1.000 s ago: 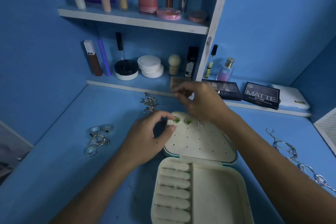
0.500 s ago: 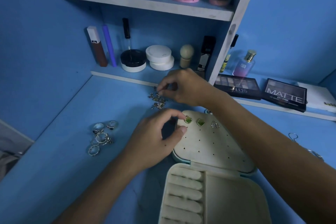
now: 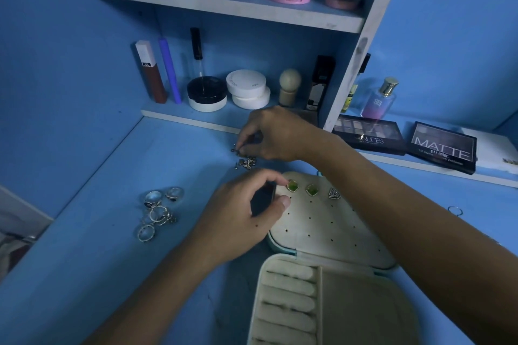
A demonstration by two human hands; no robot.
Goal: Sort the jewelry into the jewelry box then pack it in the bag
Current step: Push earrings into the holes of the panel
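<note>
- Your jewelry box lies open on the blue worktop at about 5 o'clock of the view, its perforated lid panel flat and the ring-roll tray nearest you.
- Three earrings sit in the panel's top row: two green stones and a silver triangular one to their right.
- Your left hand holds the lid's upper-left corner, fingers curled, thumb and forefinger pinching the edge just beside the first green stone.
- Your right hand reaches across to 12 o'clock of the box, fingertips pinched together on a small piece at the top of the loose earring pile.
- A cluster of rings lies at 9 o'clock of the box, apart from it.
- At 1 o'clock, two eyeshadow palettes rest on the low shelf; jars and tubes stand behind the pile.
</note>
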